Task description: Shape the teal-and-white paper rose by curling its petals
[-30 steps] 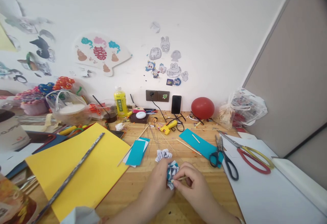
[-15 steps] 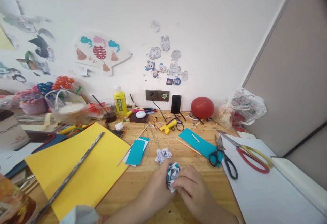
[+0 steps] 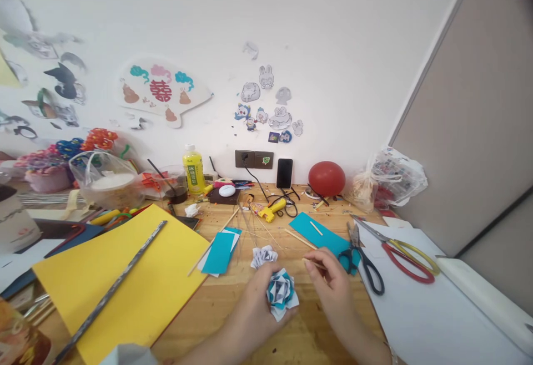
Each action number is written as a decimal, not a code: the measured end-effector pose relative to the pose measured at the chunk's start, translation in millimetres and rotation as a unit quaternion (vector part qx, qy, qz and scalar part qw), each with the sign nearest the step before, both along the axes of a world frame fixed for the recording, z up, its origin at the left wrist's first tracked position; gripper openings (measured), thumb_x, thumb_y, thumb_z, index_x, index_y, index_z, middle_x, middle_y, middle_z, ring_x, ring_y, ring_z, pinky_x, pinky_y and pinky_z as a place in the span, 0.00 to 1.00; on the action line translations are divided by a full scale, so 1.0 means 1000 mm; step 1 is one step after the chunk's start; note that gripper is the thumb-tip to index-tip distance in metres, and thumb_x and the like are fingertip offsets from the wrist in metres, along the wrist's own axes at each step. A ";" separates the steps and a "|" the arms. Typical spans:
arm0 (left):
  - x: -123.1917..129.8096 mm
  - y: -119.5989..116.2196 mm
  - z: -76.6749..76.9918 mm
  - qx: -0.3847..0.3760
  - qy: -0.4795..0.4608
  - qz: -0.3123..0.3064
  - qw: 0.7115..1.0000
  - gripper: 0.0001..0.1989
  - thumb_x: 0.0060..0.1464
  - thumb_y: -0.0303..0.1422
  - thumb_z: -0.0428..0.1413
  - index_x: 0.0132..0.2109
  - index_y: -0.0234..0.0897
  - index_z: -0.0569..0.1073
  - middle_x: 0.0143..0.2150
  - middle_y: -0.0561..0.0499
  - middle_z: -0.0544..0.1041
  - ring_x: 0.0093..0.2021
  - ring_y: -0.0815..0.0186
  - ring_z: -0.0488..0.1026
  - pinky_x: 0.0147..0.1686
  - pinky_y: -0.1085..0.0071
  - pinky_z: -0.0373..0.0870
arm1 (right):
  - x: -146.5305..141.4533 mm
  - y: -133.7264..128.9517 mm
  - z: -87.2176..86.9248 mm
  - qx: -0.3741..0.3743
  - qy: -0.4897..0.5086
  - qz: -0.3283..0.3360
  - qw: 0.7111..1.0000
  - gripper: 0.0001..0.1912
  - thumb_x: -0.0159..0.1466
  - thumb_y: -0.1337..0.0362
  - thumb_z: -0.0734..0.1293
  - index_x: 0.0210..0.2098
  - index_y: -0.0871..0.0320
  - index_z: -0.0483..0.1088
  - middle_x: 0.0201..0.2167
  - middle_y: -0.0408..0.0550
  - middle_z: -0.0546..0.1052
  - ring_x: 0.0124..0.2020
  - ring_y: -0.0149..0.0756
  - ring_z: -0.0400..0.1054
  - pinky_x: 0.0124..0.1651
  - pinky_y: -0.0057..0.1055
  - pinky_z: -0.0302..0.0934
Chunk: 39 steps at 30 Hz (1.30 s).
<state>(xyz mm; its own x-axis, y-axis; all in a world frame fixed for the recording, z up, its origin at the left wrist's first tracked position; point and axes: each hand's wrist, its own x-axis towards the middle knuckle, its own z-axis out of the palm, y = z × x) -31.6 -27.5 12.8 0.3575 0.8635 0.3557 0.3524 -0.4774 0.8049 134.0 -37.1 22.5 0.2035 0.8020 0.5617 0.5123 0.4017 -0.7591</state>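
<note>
A folded paper flower [image 3: 281, 292] in blue and white sits in my left hand [image 3: 259, 302], whose fingers wrap round its side. To its right, my right hand [image 3: 333, 284] pinches a thin wooden stick [image 3: 315, 264], apart from the flower. Just beyond my left hand a second, whitish paper flower [image 3: 264, 255] lies on the wooden table [image 3: 308, 331]. Blue and white paper strips [image 3: 220, 251] are to the left, and another blue strip [image 3: 318, 233] with a short stick on it is to the right.
Black-handled scissors [image 3: 366, 262] and red-and-yellow-handled scissors [image 3: 410, 257] lie at the right. A yellow sheet [image 3: 125, 276] bears a long grey strip at the left. Towards the wall stand a yellow glue gun [image 3: 270, 209], a bottle [image 3: 194, 171], a phone [image 3: 285, 173] and a red balloon [image 3: 327, 178].
My right hand has moved away from the flower to the right, and a stick now shows between its fingers. More of the flower in my left hand is visible.
</note>
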 end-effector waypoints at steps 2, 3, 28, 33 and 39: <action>0.000 0.000 0.002 -0.005 0.010 0.000 1.000 0.20 0.38 0.26 0.57 0.42 0.39 0.65 0.37 0.51 0.73 0.37 0.62 0.71 0.37 0.68 0.68 | -0.001 -0.002 0.001 0.007 -0.005 0.004 1.000 0.09 0.61 0.61 0.61 0.30 0.58 0.69 0.27 0.47 0.71 0.30 0.36 0.66 0.29 0.27 0.60; 0.001 0.000 0.003 -0.008 0.017 -0.003 1.000 0.19 0.39 0.25 0.57 0.41 0.39 0.65 0.35 0.51 0.73 0.35 0.62 0.71 0.36 0.68 0.68 | -0.001 -0.005 0.002 0.012 -0.011 0.017 1.000 0.08 0.61 0.61 0.61 0.30 0.58 0.69 0.28 0.47 0.71 0.30 0.36 0.66 0.29 0.27 0.60; 0.002 0.002 0.004 -0.026 0.053 -0.041 0.997 0.12 0.36 0.21 0.52 0.32 0.38 0.63 0.26 0.57 0.66 0.27 0.69 0.64 0.26 0.76 0.58 | -0.003 -0.016 0.014 0.056 -0.295 0.217 0.929 0.21 0.66 0.53 0.50 0.34 0.57 0.68 0.24 0.46 0.69 0.26 0.36 0.62 0.28 0.31 0.54; 0.002 0.002 0.002 -0.021 0.051 -0.042 0.998 0.10 0.37 0.22 0.52 0.31 0.38 0.63 0.24 0.58 0.64 0.25 0.70 0.61 0.24 0.77 0.56 | -0.001 -0.015 0.013 0.044 -0.289 0.215 0.932 0.21 0.66 0.52 0.50 0.32 0.57 0.68 0.23 0.46 0.68 0.26 0.36 0.62 0.28 0.31 0.54; 0.002 0.002 0.003 -0.022 0.058 -0.055 0.997 0.11 0.37 0.22 0.52 0.31 0.38 0.64 0.26 0.57 0.66 0.26 0.70 0.63 0.25 0.77 0.57 | -0.002 -0.014 0.015 0.047 -0.289 0.224 0.930 0.22 0.66 0.52 0.50 0.34 0.57 0.69 0.23 0.46 0.68 0.26 0.36 0.62 0.28 0.31 0.54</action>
<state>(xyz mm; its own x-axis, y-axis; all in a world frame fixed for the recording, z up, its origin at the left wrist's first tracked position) -29.8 -25.2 15.7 0.4872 0.8307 0.2694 0.3924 -0.4838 0.7823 131.7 -51.6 37.8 -0.4957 0.6760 0.5453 0.5895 0.7230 -0.3604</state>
